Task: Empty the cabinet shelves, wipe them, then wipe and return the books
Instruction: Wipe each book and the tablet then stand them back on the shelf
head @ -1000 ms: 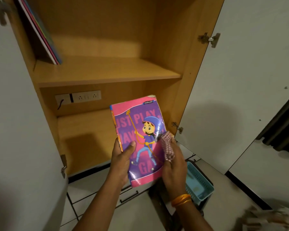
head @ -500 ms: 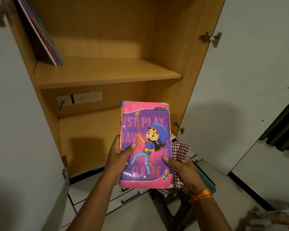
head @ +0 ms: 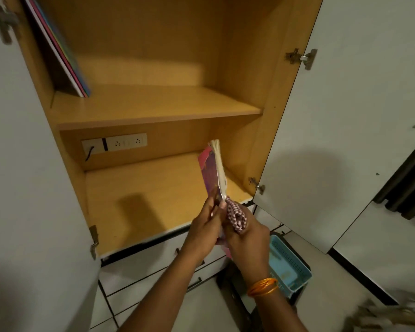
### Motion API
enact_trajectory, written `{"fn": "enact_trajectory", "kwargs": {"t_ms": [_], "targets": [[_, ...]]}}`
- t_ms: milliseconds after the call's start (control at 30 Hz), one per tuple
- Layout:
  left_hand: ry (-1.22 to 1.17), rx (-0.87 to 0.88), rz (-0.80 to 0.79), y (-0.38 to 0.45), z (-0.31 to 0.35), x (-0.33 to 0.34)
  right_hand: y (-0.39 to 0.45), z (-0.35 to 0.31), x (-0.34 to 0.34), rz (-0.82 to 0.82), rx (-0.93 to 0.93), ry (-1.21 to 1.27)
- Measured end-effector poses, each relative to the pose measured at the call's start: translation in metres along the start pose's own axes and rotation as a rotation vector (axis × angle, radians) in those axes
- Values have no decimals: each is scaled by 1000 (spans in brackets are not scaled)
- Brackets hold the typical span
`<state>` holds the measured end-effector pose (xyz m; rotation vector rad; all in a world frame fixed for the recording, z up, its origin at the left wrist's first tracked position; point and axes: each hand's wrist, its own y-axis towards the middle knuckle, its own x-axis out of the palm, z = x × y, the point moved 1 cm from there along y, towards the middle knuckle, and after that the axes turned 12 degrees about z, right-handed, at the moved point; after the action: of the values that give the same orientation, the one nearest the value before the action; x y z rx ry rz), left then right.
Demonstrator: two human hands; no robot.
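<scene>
Before the open cabinet's lower shelf we hold the pink book edge-on, left hand gripping its lower part, right hand clutching a bunched checked cloth against its page edge, other books leaning at the upper shelf's left end.

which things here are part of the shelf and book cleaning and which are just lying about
Part of the job:
pink book
checked cloth
left hand
right hand
leaning books
cabinet shelves

Just lying about:
blue basket
socket strip
</scene>
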<state>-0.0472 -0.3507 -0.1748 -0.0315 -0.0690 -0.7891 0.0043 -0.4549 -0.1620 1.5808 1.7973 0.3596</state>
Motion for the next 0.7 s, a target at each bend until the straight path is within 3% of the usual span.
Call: {"fn": "enact_trajectory", "kwargs": {"t_ms": [100,300,467,600,700], "targets": [[-195,-156,-12,-2,4,1,-11,-4,8,0,-34,-112],[-570,-295,124,17,-10,3,-40,-10,18,-41,-127,-186],[-640,-383,74,22,-23,-14,-47,-18,16,-135,-156,-225],[-609,-363,179,21,-26,-25,-26,-17,8,-71,93,44],[-572,-364,154,18,-24,-32,-1,-15,-2,61,254,159]]}}
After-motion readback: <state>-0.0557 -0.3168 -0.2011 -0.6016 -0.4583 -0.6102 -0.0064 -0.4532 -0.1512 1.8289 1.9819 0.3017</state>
